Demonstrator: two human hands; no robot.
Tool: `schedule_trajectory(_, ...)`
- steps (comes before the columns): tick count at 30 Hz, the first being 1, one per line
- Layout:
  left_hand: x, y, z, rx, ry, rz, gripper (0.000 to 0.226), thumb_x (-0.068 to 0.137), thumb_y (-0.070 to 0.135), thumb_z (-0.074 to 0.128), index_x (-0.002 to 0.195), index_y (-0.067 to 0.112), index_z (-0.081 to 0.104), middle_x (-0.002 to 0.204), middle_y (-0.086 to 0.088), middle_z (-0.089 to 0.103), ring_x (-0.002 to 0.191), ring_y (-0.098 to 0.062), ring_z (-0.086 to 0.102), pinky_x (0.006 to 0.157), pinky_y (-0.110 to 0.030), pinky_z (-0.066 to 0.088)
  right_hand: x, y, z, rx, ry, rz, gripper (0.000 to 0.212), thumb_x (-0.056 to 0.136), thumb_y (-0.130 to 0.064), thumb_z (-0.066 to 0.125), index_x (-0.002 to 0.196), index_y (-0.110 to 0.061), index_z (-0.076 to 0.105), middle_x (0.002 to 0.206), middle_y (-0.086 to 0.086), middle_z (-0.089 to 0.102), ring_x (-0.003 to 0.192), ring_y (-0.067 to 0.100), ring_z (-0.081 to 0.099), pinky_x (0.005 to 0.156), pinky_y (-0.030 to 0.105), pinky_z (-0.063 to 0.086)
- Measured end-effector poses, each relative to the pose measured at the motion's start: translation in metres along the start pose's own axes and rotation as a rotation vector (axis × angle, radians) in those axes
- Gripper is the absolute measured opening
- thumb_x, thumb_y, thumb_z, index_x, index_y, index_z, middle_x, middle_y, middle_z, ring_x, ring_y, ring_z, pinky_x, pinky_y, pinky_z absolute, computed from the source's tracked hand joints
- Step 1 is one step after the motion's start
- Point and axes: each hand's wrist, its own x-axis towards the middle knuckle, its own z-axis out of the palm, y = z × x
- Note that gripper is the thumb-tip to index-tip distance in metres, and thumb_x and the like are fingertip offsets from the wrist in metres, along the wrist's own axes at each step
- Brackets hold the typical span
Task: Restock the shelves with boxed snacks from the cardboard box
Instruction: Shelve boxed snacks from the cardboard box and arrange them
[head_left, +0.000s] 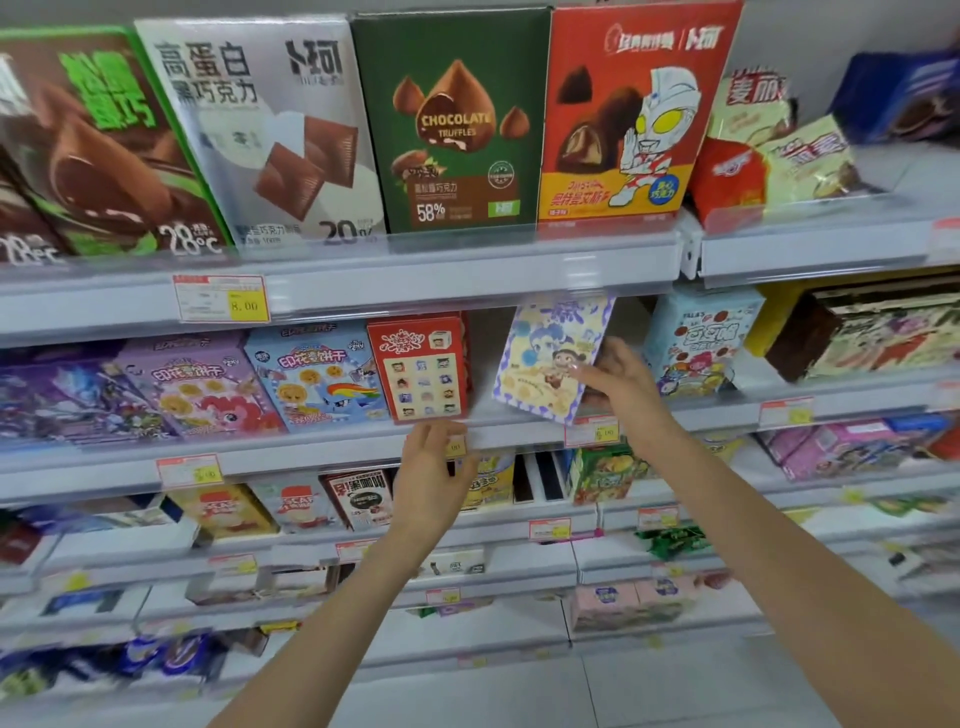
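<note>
My right hand (621, 382) grips a pale yellow and purple cartoon snack box (548, 358) by its right edge and holds it tilted in a gap on the second shelf (322, 447). A red snack box (418, 366) stands upright just left of that gap. My left hand (431, 480) hangs below the red box in front of the shelf edge, fingers relaxed and holding nothing. The cardboard box is out of sight.
Large chocolate boxes (452, 124) fill the top shelf. Blue (319, 376) and purple (202, 387) biscuit boxes stand left of the red box, a light blue box (696, 343) right of the gap. Lower shelves hold more snacks. Price tags (221, 299) line the shelf edges.
</note>
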Motion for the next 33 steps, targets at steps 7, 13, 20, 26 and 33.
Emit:
schedule_trajectory(7, 0.008, -0.02, -0.011, 0.114, 0.133, -0.095, 0.043, 0.086, 0.018, 0.063, 0.124, 0.006, 0.047, 0.127, -0.012, 0.042, 0.109, -0.03, 0.052, 0.073, -0.037, 0.049, 0.053, 0.005, 0.012, -0.175, 0.006, -0.019, 0.054, 0.083, 0.005, 0.064, 0.13, -0.007, 0.042, 0.124, 0.013, 0.057, 0.108, 0.023, 0.057, 0.099, 0.041, 0.046)
schedule_trajectory(13, 0.018, -0.022, -0.015, 0.06, 0.106, -0.185, 0.059, 0.088, 0.02, 0.061, 0.136, 0.005, 0.032, 0.135, -0.011, 0.034, 0.116, -0.027, 0.048, 0.08, -0.037, 0.045, 0.057, 0.01, 0.005, -0.226, -0.039, -0.027, 0.057, 0.082, 0.012, 0.06, 0.133, -0.004, 0.041, 0.121, 0.012, 0.057, 0.109, 0.021, 0.054, 0.098, 0.038, 0.045)
schedule_trajectory(20, 0.03, -0.017, -0.015, -0.022, 0.121, -0.249, 0.062, 0.087, 0.024, 0.062, 0.135, 0.004, 0.03, 0.133, -0.012, 0.036, 0.114, -0.028, 0.051, 0.084, -0.041, 0.047, 0.053, 0.016, -0.01, -0.223, -0.088, -0.005, 0.059, 0.082, 0.012, 0.059, 0.134, -0.008, 0.04, 0.127, 0.009, 0.055, 0.12, 0.022, 0.051, 0.104, 0.04, 0.041)
schedule_trajectory(26, 0.032, -0.016, -0.013, -0.04, 0.154, -0.275, 0.067, 0.086, 0.022, 0.063, 0.138, 0.003, 0.025, 0.135, -0.014, 0.032, 0.115, -0.029, 0.048, 0.084, -0.04, 0.045, 0.049, 0.015, 0.015, -0.217, -0.17, 0.005, 0.061, 0.083, 0.011, 0.059, 0.137, -0.008, 0.038, 0.123, 0.003, 0.054, 0.112, 0.015, 0.051, 0.093, 0.029, 0.044)
schedule_trajectory(33, 0.032, -0.02, -0.013, -0.056, 0.119, -0.259, 0.066, 0.086, 0.024, 0.063, 0.137, 0.005, 0.027, 0.134, -0.012, 0.031, 0.111, -0.028, 0.052, 0.084, -0.042, 0.048, 0.052, 0.018, 0.024, -0.245, -0.208, 0.002, 0.059, 0.083, 0.007, 0.061, 0.136, -0.009, 0.039, 0.131, 0.009, 0.054, 0.115, 0.018, 0.052, 0.095, 0.033, 0.046)
